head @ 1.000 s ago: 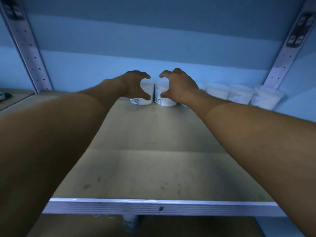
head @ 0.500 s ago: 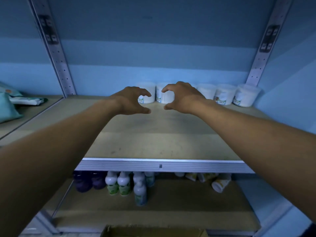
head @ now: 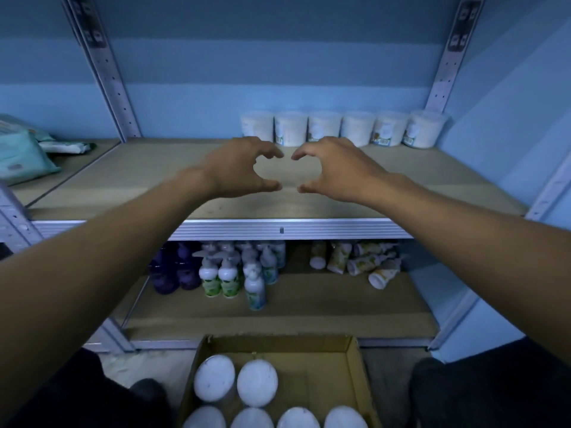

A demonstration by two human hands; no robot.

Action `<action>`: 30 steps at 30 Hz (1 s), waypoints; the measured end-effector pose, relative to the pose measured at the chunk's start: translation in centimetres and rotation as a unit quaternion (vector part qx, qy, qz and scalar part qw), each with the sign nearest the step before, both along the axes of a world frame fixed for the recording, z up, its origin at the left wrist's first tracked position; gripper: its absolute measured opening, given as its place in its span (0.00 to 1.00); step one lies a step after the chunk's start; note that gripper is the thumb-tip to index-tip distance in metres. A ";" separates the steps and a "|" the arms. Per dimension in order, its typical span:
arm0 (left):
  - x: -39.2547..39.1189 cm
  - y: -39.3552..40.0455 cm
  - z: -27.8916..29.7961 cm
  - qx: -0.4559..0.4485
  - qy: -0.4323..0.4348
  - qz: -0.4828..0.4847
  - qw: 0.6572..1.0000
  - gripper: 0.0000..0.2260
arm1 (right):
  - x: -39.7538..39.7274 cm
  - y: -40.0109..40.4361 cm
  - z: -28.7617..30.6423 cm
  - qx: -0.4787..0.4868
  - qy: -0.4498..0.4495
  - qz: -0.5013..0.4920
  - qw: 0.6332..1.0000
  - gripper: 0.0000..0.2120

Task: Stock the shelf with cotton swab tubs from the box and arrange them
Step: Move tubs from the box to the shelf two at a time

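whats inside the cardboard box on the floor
The cardboard box holds six cotton swab tubs seen lid-up: two behind, four in front. The right rear floor is bare. Anything nearer is cut off by the frame edge; anything beneath the tubs is hidden.

Both hands, left hand (head: 241, 168) and right hand (head: 335, 168), held curled, empty, above shelf (head: 123, 180). Six tubs (head: 343, 128) lined up beyond hands at back. Box (head: 355, 366) with tubs seen below hands.
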State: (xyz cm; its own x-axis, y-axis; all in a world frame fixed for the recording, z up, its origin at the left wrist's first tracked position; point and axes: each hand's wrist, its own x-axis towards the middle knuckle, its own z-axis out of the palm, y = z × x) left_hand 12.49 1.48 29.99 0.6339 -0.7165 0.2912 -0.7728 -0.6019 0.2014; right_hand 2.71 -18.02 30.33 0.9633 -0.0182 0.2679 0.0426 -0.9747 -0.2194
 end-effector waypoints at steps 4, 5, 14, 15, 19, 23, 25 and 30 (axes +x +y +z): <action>-2.5 0.7 -1.7 -0.005 0.004 -0.021 1.000 0.27 | -3.5 0.0 -2.2 0.009 0.000 0.002 1.000 0.26; -3.1 0.9 -2.3 -0.004 0.008 -0.024 1.000 0.27 | -4.3 -0.1 -2.8 0.013 0.000 0.001 1.000 0.25; -7.9 2.4 -8.6 -0.042 -0.012 -0.084 0.996 0.26 | -9.6 -0.2 -8.5 0.079 0.001 0.009 0.997 0.23; -8.3 2.3 -9.0 -0.040 -0.019 -0.085 0.995 0.27 | -9.9 -0.1 -9.1 0.080 -0.002 0.009 0.997 0.23; -10.1 2.1 -10.6 -0.024 -0.020 -0.090 0.995 0.27 | -11.0 0.3 -11.3 0.095 -0.010 -0.005 0.995 0.24; -11.1 1.7 -12.9 0.004 0.021 -0.115 0.993 0.28 | -11.7 0.1 -13.5 0.117 0.023 -0.027 0.993 0.25; -11.5 1.3 -14.4 0.025 0.058 -0.115 0.991 0.30 | -12.0 0.1 -14.8 0.124 0.050 -0.041 0.990 0.26; -11.8 0.6 -18.4 0.076 0.145 -0.105 0.981 0.31 | -12.7 0.2 -18.5 0.125 0.142 -0.064 0.980 0.28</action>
State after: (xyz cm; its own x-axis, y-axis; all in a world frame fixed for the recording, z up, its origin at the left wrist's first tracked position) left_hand 0.69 2.10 11.62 0.5086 -0.8610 -0.0005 -0.8061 -0.4764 0.3510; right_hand -10.02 -17.79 11.83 0.9839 -0.1746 -0.0388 -0.1738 -0.8820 -0.4381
